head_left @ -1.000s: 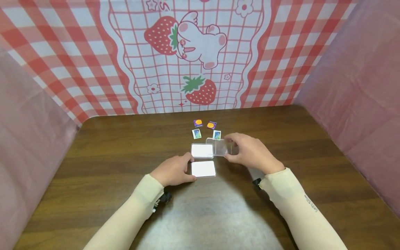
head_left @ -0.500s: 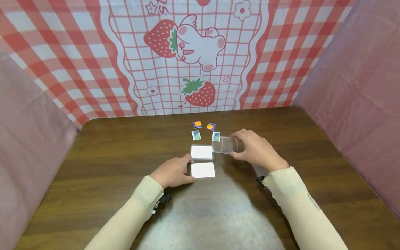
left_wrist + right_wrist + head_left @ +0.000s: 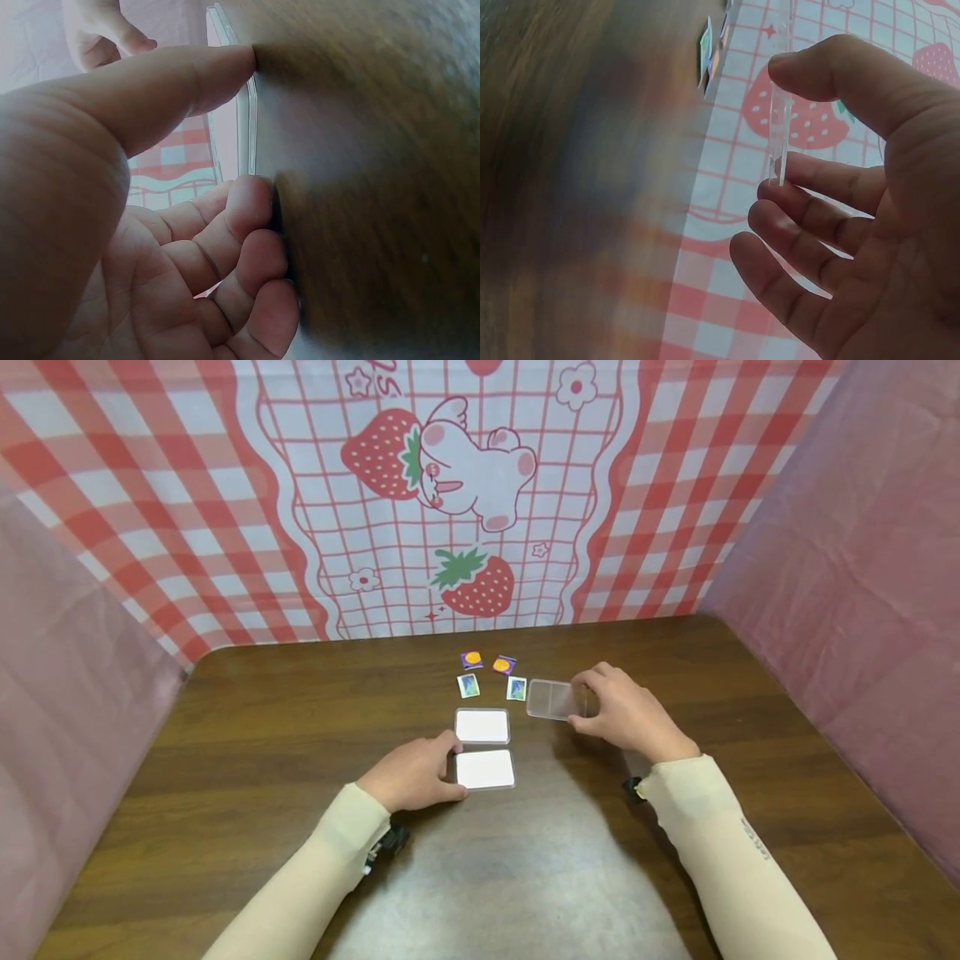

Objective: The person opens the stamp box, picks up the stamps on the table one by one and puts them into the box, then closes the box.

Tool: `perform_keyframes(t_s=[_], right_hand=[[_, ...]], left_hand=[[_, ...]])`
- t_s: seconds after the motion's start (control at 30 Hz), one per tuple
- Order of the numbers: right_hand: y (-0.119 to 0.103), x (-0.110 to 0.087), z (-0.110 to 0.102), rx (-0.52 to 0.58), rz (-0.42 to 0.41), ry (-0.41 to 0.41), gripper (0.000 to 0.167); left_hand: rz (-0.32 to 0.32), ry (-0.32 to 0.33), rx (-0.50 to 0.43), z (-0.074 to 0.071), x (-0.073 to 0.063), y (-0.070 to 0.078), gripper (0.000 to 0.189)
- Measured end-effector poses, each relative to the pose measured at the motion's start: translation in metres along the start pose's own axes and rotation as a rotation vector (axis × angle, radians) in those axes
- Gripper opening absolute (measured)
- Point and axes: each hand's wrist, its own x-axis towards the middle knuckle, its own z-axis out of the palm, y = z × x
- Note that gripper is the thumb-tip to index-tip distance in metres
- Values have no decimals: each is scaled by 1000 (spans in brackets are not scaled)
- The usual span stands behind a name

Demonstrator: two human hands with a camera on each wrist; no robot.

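Note:
In the head view my right hand [image 3: 626, 710] grips a clear plastic lid [image 3: 551, 700] by its right end, between thumb and fingers. The lid [image 3: 780, 127] looks raised off the table in the right wrist view. My left hand [image 3: 412, 772] holds the near clear box with a white insert [image 3: 486, 769] by its left side, thumb at the front edge and a fingertip at the back. That box lies flat on the table. Just behind it lies a second clear box with a white insert [image 3: 482, 726], which the left fingertips come close to; contact there I cannot tell.
Behind the boxes lie two small blue-green picture cards, the left card [image 3: 468, 686] and the right card [image 3: 517, 688]. Farther back are two purple-and-orange pieces, a left piece [image 3: 472, 660] and a right piece [image 3: 504, 665]. A checked cloth [image 3: 255, 560] hangs past the wooden table [image 3: 247, 735].
My right hand has lifted the clear lid away from the far box and carried it right, past the right picture card. The left hand stays on the near box.

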Motion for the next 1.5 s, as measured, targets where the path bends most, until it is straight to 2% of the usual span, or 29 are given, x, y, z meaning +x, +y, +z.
perform_keyframes(t_s=[0.73,0.93,1.5], right_hand=[[16,2,4,-20,52,-52,54],[18,1,6,-10,76,-101,46],[21,-1,11,-4,62,-134,46]], left_hand=[[-1,9,14,0,1,0,58],[5,10,23,0,0,0,58],[-4,6,26,-2,-2,3,56]])
